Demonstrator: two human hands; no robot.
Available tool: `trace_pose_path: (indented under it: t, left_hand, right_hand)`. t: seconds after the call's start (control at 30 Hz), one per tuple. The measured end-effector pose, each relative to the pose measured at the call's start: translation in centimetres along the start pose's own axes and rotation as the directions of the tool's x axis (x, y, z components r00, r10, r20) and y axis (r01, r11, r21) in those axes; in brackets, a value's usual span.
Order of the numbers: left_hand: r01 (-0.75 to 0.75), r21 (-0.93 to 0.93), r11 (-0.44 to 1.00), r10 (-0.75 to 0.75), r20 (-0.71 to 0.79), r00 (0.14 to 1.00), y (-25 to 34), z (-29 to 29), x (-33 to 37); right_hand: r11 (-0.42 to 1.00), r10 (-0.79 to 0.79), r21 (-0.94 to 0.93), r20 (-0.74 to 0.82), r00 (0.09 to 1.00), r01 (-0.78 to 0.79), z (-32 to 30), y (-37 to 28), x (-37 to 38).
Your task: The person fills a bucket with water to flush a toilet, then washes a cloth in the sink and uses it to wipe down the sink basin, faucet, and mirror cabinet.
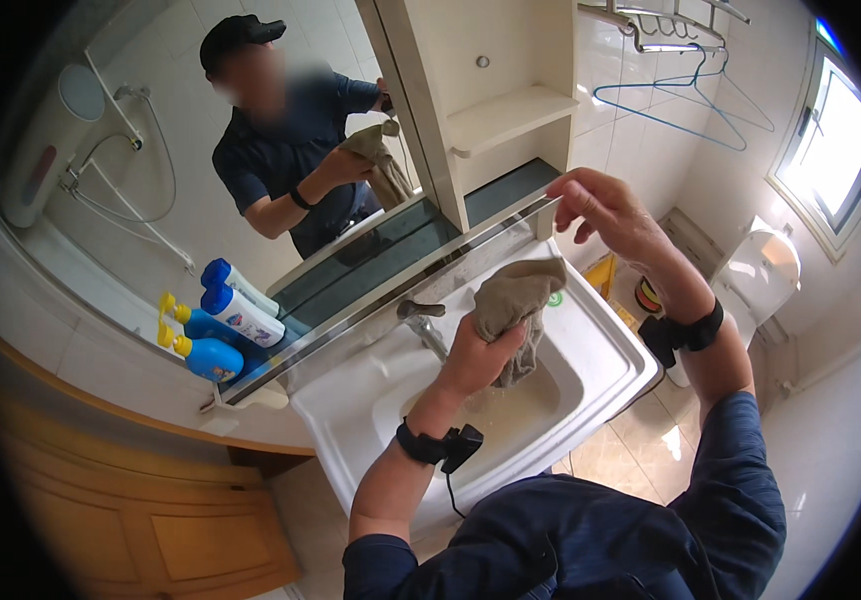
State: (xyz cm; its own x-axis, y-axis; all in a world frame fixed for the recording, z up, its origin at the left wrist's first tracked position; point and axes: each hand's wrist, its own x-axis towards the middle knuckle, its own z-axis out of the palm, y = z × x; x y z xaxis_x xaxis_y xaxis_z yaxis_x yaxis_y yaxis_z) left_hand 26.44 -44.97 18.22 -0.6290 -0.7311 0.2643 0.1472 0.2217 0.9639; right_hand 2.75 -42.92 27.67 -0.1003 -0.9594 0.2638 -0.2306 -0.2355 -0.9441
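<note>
My left hand [480, 355] is closed around a bunched grey-brown cloth [515, 300] and holds it up over the white sink [615, 350]. The cloth's lower end hangs down above cloudy water [505, 410] in the basin. My right hand [605, 210] is raised at the right end of the glass shelf [390, 262], its fingers loosely bent and apart, with nothing visible in them. Whether its fingertips touch the shelf end, I cannot tell. Just left of the cloth stands the metal faucet [425, 322].
Blue pump bottles [212, 358] with yellow tops and a white bottle [250, 318] with a blue cap crowd the shelf's left end. A mirror [325, 150] rises behind it. Blue hangers [675, 85] hang at upper right, above a toilet [765, 260]. A wooden door [215, 540] is lower left.
</note>
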Motion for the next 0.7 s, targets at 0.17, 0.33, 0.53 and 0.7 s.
trace_pose_path:
  t: [0.17,0.33,0.53,0.7]
  left_hand:
    - [-0.013,0.062,0.998,0.008,0.084,0.996,2.1,0.5,3.4]
    - [0.225,-0.225,0.948,-0.173,0.229,0.958,1.2,1.5,3.5]
    - [0.319,-0.409,0.855,-0.195,0.316,0.929,-1.8,4.3,4.0]
    - [0.280,-0.342,0.897,-0.260,0.104,0.960,-0.5,4.9,8.2]
  right_hand:
    - [0.970,0.074,-0.242,0.414,0.908,0.031,0.2,2.6,1.1]
    - [0.997,-0.003,0.078,0.130,0.991,-0.007,-2.5,1.0,1.2]
    - [0.874,-0.167,0.404,-0.274,0.947,0.271,-8.7,-7.2,7.2]
    - [0.883,-0.368,0.158,-0.351,0.861,0.442,-7.9,-7.5,15.4]
